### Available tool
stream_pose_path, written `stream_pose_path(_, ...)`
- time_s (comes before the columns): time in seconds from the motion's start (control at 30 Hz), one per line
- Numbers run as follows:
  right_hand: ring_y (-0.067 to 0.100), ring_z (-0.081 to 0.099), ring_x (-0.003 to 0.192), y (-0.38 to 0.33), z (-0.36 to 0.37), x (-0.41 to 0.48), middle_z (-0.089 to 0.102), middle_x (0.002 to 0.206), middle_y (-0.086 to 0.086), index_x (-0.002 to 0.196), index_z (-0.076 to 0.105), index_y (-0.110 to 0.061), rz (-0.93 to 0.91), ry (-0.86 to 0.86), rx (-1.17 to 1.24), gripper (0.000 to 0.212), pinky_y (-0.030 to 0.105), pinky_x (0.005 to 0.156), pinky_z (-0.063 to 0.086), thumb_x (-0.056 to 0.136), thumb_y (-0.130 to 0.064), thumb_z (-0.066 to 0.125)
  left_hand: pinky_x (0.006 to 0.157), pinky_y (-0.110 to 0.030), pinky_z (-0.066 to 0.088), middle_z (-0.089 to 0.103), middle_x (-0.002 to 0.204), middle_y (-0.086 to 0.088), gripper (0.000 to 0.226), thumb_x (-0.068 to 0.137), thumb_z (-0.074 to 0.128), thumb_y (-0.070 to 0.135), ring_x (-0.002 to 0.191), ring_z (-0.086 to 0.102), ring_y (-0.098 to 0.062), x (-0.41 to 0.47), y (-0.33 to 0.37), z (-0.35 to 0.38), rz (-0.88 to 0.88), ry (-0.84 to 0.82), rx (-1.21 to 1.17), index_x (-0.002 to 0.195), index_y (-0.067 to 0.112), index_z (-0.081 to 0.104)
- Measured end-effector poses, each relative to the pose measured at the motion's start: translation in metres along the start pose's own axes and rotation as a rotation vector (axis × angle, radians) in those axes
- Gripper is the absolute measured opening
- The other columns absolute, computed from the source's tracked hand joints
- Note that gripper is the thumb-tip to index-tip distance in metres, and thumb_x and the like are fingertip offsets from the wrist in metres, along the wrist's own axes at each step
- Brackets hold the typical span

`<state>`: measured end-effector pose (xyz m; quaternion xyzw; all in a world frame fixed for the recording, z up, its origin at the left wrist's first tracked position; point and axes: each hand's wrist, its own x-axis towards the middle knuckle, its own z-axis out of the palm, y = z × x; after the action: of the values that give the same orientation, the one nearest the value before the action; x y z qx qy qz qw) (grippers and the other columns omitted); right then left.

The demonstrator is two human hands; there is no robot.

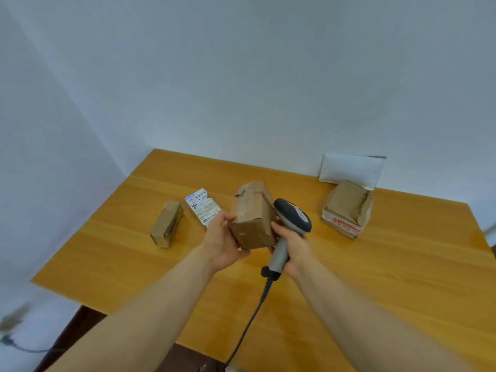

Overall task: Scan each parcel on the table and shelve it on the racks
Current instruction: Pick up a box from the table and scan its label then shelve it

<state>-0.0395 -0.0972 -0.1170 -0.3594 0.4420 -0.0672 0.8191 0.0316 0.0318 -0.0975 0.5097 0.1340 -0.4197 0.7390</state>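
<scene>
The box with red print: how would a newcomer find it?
Start at the wooden table. On its far right side, before the white envelope against the wall, sits a crumpled brown box. Only it carries a red-printed strip along its lower edge.

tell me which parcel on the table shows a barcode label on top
The small white parcel beside the left hand: its top face carries a barcode label. The brown boxes show no barcode, and the white mailer at the back looks blank.

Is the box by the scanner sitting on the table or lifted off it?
Lifted. The left hand holds the cardboard box tilted above the table, palm under it; the right hand grips the scanner beside it.
</scene>
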Motion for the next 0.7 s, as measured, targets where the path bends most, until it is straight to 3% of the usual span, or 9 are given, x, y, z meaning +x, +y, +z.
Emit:
stream_pose_path(0.1, 0.028, 0.064, 0.080, 0.002, 0.000, -0.004, 0.067, 0.098, 0.015, 0.112, 0.062, -0.002, -0.034, 0.003, -0.015, 0.038, 0.035, 0.063, 0.052, 0.077, -0.001, 0.076, 0.083, -0.033, 0.033, 0.056, 0.087, -0.001, 0.019, 0.088, 0.047, 0.015, 0.083, 0.048, -0.016, -0.011, 0.001, -0.009, 0.126, 0.111, 0.186, 0.103, 0.018, 0.058)
stream_pose_path(0.2, 0.030, 0.062, 0.085, 0.005, -0.002, -0.006, 0.067, 0.096, 0.011, 0.111, 0.062, -0.002, -0.090, 0.012, -0.054, 0.039, 0.040, 0.071, 0.054, 0.076, 0.006, 0.075, 0.083, -0.032, 0.044, 0.060, 0.117, -0.002, 0.059, 0.089, 0.047, -0.004, 0.101, 0.055, -0.020, -0.020, 0.002, -0.020, 0.257, 0.165, 0.348, 0.141, 0.024, 0.042)
stream_pose_path(0.3, 0.026, 0.062, 0.084, 0.010, 0.000, -0.010, 0.067, 0.091, 0.006, 0.096, 0.064, -0.008, -0.124, -0.023, -0.086, 0.028, 0.041, 0.073, 0.052, 0.075, 0.009, 0.074, 0.073, -0.026, 0.049, 0.061, 0.117, -0.001, 0.035, 0.093, 0.053, 0.015, 0.102, 0.058, -0.016, -0.034, -0.001, -0.024, 0.284, 0.137, 0.454, 0.127, 0.026, 0.053)
stream_pose_path(0.37, 0.024, 0.063, 0.081, 0.015, 0.004, -0.013, 0.068, 0.089, 0.005, 0.092, 0.065, -0.010, -0.134, -0.073, -0.100, 0.027, 0.036, 0.066, 0.052, 0.075, 0.008, 0.074, 0.080, -0.027, 0.052, 0.062, 0.118, 0.001, 0.042, 0.088, 0.067, 0.030, 0.104, 0.060, -0.014, -0.036, -0.009, -0.027, 0.299, 0.121, 0.515, 0.127, 0.024, 0.053)
stream_pose_path(0.43, 0.022, 0.065, 0.078, 0.018, 0.006, -0.015, 0.069, 0.085, 0.004, 0.093, 0.065, -0.010, -0.121, -0.106, -0.098, 0.023, 0.034, 0.064, 0.050, 0.078, 0.005, 0.073, 0.087, -0.032, 0.052, 0.063, 0.119, 0.000, 0.047, 0.085, 0.071, 0.026, 0.107, 0.060, -0.017, -0.037, -0.016, -0.032, 0.290, 0.149, 0.430, 0.128, 0.024, 0.053)
stream_pose_path(0.5, 0.021, 0.066, 0.078, 0.019, 0.005, -0.015, 0.070, 0.089, 0.007, 0.092, 0.066, -0.011, -0.089, -0.131, -0.115, 0.016, 0.034, 0.066, 0.050, 0.081, -0.001, 0.073, 0.083, -0.030, 0.050, 0.066, 0.111, -0.001, 0.032, 0.091, 0.063, 0.020, 0.101, 0.060, -0.017, -0.039, -0.019, -0.038, 0.219, 0.146, 0.201, 0.122, 0.022, 0.056)
stream_pose_path(0.6, 0.023, 0.066, 0.074, 0.019, 0.000, -0.014, 0.070, 0.086, 0.010, 0.095, 0.067, -0.010, -0.048, -0.155, -0.131, 0.017, 0.034, 0.063, 0.052, 0.081, -0.003, 0.073, 0.087, -0.036, 0.045, 0.064, 0.100, -0.007, 0.020, 0.092, 0.057, 0.022, 0.095, 0.056, -0.023, -0.042, -0.024, -0.046, 0.091, 0.100, -0.073, 0.110, 0.013, 0.061)
stream_pose_path(0.7, 0.026, 0.065, 0.075, 0.022, -0.001, -0.018, 0.070, 0.086, 0.010, 0.099, 0.067, -0.006, -0.060, -0.171, -0.150, 0.025, 0.034, 0.059, 0.050, 0.077, 0.002, 0.075, 0.093, -0.040, 0.038, 0.061, 0.102, -0.008, 0.020, 0.090, 0.056, 0.027, 0.096, 0.053, -0.025, -0.041, -0.034, -0.051, 0.028, 0.078, -0.117, 0.106, 0.015, 0.060)
